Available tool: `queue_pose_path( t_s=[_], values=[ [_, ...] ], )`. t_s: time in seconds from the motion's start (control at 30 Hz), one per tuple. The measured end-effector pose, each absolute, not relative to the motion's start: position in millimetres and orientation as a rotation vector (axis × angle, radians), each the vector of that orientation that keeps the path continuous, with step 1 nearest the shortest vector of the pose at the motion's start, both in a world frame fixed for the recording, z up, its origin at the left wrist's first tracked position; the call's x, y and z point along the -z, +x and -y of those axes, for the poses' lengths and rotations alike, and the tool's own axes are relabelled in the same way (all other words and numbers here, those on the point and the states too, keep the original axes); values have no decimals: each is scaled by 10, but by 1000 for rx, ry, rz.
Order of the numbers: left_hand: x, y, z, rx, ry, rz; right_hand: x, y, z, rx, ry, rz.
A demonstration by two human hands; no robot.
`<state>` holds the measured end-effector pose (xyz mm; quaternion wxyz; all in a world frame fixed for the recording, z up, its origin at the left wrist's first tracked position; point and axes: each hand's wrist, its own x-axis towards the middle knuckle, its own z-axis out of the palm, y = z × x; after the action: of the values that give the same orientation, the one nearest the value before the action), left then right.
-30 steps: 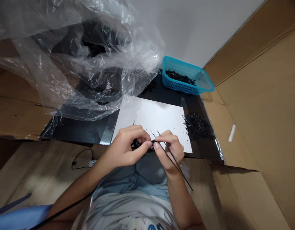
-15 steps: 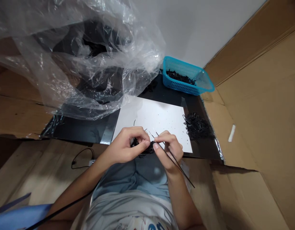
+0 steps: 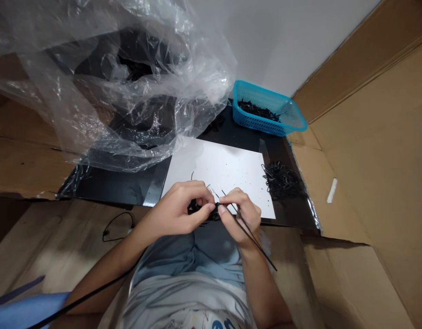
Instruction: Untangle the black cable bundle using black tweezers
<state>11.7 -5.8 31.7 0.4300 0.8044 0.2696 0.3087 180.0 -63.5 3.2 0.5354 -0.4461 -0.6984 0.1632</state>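
Between two pinches: a small black piece (image 3: pixel 217 207)

Over the near edge of the white sheet (image 3: pixel 217 157), I see the small black piece at the fingertips of both hands, its shape too small to make out. The left hand (image 3: pixel 183 208) pinches it between thumb and forefinger; the right hand (image 3: pixel 243 212) meets it opposite while grasping tweezers (image 3: pixel 263 253), their tips parted and pointing beyond the fingers. How hard either pinch presses, I cannot tell. To work this neatly, I would brace the left, move only the right fingertips, and angle the tweezer tips clear of skin. Black strips (image 3: pixel 194 206) show under the left hand; a tangled black pile (image 3: pixel 282 179) lies right of the sheet; farther out are a blue basket (image 3: pixel 259 125) and a clear plastic bag (image 3: pixel 183 89).
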Motion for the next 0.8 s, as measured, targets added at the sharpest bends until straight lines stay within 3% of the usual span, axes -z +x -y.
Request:
queue_pose_path(
  t_s=[0.47,0.8],
  values=[
    [-353,252,333,-888,2629,-1042,-43,1739,586,-107,-1099,1715],
    [-174,228,113,-944,1768,-800,20,1766,597,-349,-1060,1541]
  ],
)
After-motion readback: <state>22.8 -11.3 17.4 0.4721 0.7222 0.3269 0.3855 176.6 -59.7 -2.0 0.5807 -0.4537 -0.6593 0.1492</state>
